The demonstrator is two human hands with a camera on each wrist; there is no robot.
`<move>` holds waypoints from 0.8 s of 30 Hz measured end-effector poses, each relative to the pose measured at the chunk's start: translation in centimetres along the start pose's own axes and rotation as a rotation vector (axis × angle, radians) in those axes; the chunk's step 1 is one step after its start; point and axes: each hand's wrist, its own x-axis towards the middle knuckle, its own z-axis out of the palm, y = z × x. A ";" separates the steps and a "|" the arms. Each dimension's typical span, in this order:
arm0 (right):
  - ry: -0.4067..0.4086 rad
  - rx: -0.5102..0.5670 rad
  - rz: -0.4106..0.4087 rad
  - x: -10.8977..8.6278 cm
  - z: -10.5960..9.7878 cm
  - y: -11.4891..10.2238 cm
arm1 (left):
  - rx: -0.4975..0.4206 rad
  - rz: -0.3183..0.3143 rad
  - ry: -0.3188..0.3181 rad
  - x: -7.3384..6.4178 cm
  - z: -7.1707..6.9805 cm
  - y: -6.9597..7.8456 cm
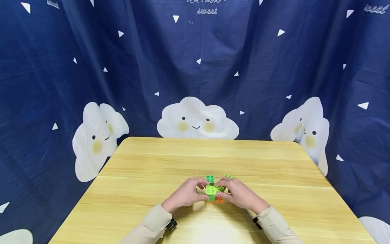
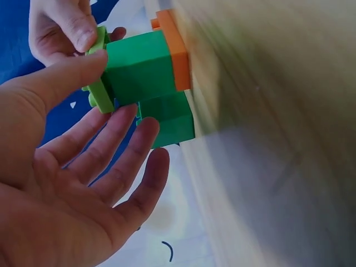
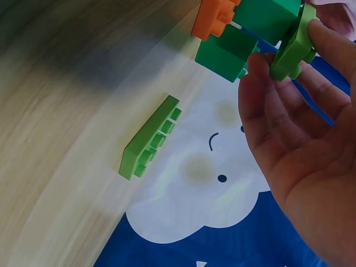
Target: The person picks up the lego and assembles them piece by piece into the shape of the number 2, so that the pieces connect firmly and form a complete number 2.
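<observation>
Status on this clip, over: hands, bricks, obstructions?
Left hand and right hand pinching lime brick. Lime brick over green block, orange base beneath; full seating unclear. Second lime brick apart, not blocking.

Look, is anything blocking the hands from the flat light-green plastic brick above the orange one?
Nothing visible: the left hand and right hand both touch that flat light-green plastic brick. Another light-green studded brick lies apart on the wood-grain table.
</observation>
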 end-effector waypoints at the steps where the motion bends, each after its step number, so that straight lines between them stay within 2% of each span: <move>1: -0.001 -0.001 -0.002 0.0 0.0 0.0 | 0.003 -0.001 0.008 0.0 0.1 0.1; 6: -0.006 -0.004 0.000 0.0 -0.1 -0.1 | 0.060 -0.005 0.047 -0.2 0.4 0.7; 11: -0.016 -0.004 0.011 -0.1 -0.3 -0.2 | 0.116 0.008 0.064 -0.2 0.7 0.7; 24: -0.012 -0.018 0.010 0.0 -0.2 -0.2 | 0.110 0.023 0.027 -0.1 0.1 0.4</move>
